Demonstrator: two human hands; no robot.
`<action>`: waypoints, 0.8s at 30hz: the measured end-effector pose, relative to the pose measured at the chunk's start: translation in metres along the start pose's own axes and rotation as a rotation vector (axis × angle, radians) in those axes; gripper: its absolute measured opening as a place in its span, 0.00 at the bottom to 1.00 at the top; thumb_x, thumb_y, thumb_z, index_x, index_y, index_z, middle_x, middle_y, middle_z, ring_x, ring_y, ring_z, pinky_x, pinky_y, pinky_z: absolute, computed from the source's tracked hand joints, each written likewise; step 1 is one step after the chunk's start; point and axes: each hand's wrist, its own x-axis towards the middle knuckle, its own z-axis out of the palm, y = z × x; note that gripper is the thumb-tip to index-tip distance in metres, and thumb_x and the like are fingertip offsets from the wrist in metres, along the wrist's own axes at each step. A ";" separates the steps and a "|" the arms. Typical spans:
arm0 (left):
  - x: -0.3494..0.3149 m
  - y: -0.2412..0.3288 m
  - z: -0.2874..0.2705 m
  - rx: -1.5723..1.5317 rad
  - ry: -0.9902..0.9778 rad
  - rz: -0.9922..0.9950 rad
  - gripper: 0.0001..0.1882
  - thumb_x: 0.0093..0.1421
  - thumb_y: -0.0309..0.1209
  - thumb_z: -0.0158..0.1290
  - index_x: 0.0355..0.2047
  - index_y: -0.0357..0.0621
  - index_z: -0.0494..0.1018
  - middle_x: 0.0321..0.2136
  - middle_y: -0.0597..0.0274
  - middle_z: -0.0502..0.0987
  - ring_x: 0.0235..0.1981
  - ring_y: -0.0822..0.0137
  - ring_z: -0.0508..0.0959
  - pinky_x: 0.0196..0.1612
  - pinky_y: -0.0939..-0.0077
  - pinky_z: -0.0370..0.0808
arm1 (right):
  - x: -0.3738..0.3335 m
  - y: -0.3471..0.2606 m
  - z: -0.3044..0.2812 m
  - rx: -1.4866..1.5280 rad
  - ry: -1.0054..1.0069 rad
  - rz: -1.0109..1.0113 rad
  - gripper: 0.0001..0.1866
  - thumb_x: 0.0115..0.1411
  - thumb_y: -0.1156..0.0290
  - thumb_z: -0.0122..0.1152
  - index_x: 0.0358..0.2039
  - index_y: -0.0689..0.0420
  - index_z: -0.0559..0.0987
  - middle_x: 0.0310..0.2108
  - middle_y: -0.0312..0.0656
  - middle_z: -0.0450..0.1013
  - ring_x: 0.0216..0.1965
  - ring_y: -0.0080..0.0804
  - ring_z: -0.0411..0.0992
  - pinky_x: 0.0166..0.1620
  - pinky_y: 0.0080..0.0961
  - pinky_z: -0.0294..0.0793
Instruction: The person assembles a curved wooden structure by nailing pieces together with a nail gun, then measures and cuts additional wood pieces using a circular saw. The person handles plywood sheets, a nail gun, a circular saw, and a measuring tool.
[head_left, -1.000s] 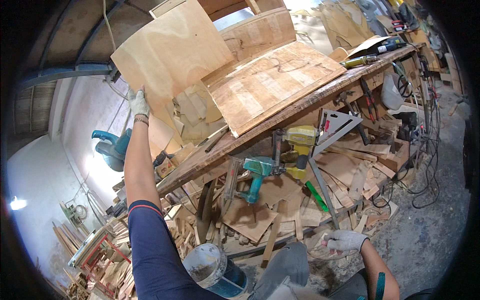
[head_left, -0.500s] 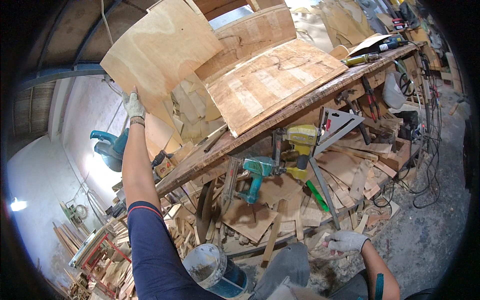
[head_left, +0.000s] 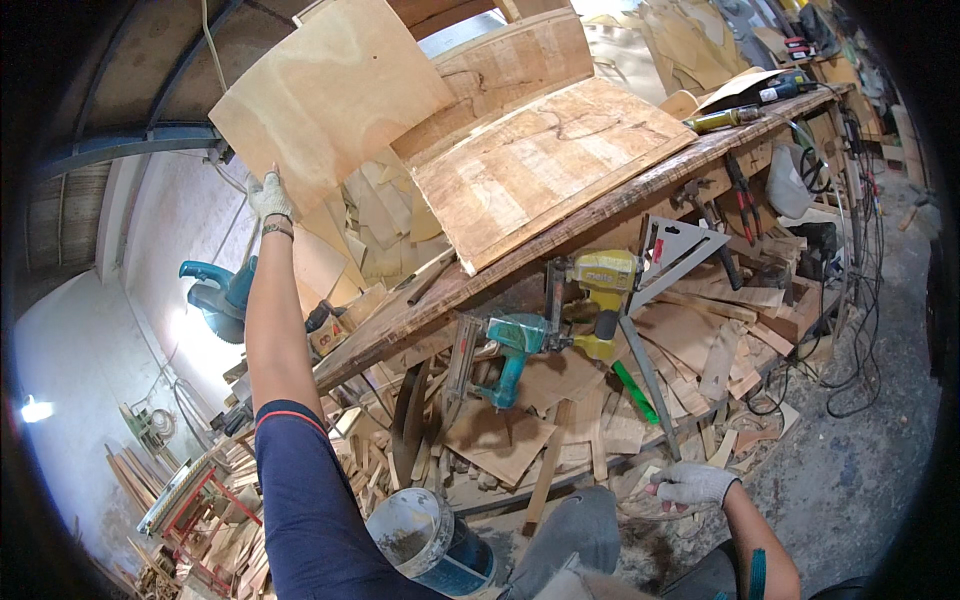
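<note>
My left hand (head_left: 268, 194), in a light knit glove, reaches up at the far left. Its fingers are closed on the lower edge of a thin plywood sheet (head_left: 335, 95), which it holds raised and tilted above the workbench (head_left: 560, 225). Behind and right of the sheet, a thicker wooden panel (head_left: 555, 160) with pale stripes lies on the bench, and a curved wooden board (head_left: 520, 70) stands at its far side. Low on the right, away from the bench, my gloved right hand (head_left: 695, 486) has its fingers curled, with no object showing in them.
A teal nail gun (head_left: 515, 350) and a yellow one (head_left: 603, 290) hang at the bench front, beside a metal set square (head_left: 678, 255). A circular saw (head_left: 220, 295) sits left. Wood offcuts (head_left: 500, 435) and a bucket (head_left: 430, 540) lie below; cables (head_left: 860, 330) trail right.
The plywood sheet has shifted slightly to the right and tilted a little, my left hand moving with it. My right hand stays where it was.
</note>
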 end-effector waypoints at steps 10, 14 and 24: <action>0.004 0.000 0.000 0.126 0.030 0.027 0.18 0.59 0.20 0.60 0.50 0.35 0.71 0.28 0.66 0.76 0.20 0.77 0.69 0.22 0.79 0.65 | -0.001 -0.002 -0.002 -0.002 -0.014 -0.010 0.30 0.67 0.43 0.55 0.47 0.62 0.80 0.29 0.41 0.79 0.27 0.28 0.77 0.32 0.27 0.77; -0.010 0.009 0.015 0.138 0.063 0.015 0.17 0.59 0.20 0.59 0.48 0.36 0.71 0.25 0.67 0.75 0.19 0.76 0.69 0.21 0.78 0.65 | -0.004 0.006 -0.002 0.013 -0.007 -0.038 0.30 0.67 0.43 0.55 0.45 0.62 0.80 0.30 0.42 0.80 0.27 0.29 0.78 0.32 0.27 0.77; -0.011 0.012 0.012 0.181 0.078 0.008 0.22 0.59 0.17 0.55 0.54 0.34 0.69 0.40 0.55 0.80 0.33 0.66 0.79 0.33 0.73 0.77 | 0.009 0.014 -0.002 -0.115 -0.041 -0.005 0.34 0.68 0.38 0.49 0.42 0.63 0.80 0.32 0.42 0.81 0.28 0.31 0.79 0.34 0.30 0.77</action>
